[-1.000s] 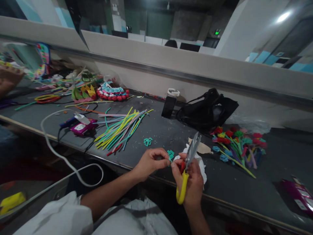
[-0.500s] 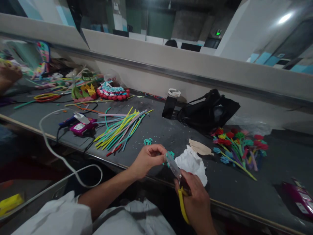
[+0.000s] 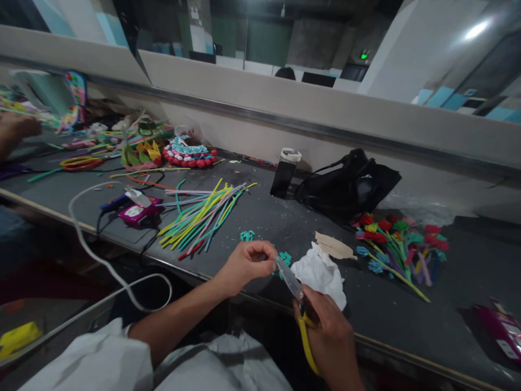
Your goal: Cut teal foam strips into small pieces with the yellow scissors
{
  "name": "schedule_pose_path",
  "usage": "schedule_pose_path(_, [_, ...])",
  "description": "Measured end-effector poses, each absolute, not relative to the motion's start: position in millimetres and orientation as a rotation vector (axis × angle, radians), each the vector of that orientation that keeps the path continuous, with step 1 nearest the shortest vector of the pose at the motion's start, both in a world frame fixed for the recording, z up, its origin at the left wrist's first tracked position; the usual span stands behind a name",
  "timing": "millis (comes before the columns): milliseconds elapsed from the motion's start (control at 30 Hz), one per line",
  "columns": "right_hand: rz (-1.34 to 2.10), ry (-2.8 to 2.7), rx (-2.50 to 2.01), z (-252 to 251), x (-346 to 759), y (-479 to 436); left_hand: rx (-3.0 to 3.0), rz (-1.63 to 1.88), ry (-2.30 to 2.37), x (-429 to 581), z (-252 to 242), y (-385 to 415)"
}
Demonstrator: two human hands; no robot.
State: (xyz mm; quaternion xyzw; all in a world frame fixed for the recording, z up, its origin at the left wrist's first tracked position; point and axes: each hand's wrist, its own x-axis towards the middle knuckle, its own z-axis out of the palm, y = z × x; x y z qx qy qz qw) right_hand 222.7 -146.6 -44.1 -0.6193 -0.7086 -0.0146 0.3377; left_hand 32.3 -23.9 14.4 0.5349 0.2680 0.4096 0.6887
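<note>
Dark table (image 3: pixel 391 312) under everything. Black bag (image 3: pixel 345 187) at the back, well apart from both hands. Stick bundle (image 3: pixel 207 214) beyond the left hand, off to its left. Flower bunch (image 3: pixel 401 241) to the right. Right hand (image 3: pixel 331 326) has its fingers curled round the yellow handles of the scissors (image 3: pixel 290 278), partly hidden. Left hand (image 3: pixel 246 271) has thumb and index pressed together. Scissors' long axis slants forward-left from the right hand, blade tips at the left fingertips; contact and blade gap: cannot tell. Crumpled paper (image 3: pixel 319 274) just beyond the right hand. Green bits (image 3: pixel 285 258) just right of the left fingertips, left hand nearer. Green sliver (image 3: pixel 278 259) seems pinched in the left fingertips, mostly hidden.
</note>
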Motion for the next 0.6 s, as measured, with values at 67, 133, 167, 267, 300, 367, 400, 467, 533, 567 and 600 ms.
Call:
schedule_pose_path(67, [-0.025, -1.852, -1.620, -42, 222, -147, 1.194, 0.912, 0.608, 33, 16, -24])
schedule_pose_path(133, [-0.021, -1.853, -1.630, -41, 222, -147, 1.183, 0.908, 0.616, 33, 17, -25])
schedule_pose_path(167, [-0.023, -1.851, -1.632, -40, 222, -147, 1.177, 0.909, 0.620, 33, 17, -25])
schedule_pose_path(267, [-0.047, -1.838, -1.614, -41, 222, -147, 1.171, 0.910, 0.628, 33, 17, -25])
schedule_pose_path(300, [-0.048, -1.831, -1.609, -41, 222, -147, 1.176, 0.910, 0.630, 32, 17, -25])
schedule_pose_path(367, [-0.014, -1.794, -1.601, -41, 219, -146, 1.187, 0.906, 0.627, 31, 18, -24])
schedule_pose_path(400, [0.027, -1.752, -1.603, -40, 217, -146, 1.193, 0.905, 0.618, 31, 18, -24])
schedule_pose_path(467, [0.176, -1.632, -1.616, -35, 212, -144, 1.217, 0.914, 0.585, 30, 20, -24])
schedule_pose_path(533, [0.427, -1.470, -1.612, -28, 205, -141, 1.266, 0.932, 0.535, 30, 21, -24])
schedule_pose_path(567, [0.605, -1.386, -1.594, -23, 202, -139, 1.297, 0.940, 0.510, 30, 22, -25])
schedule_pose_path(600, [0.784, -1.275, -1.536, -19, 198, -136, 1.331, 0.945, 0.487, 30, 22, -25])
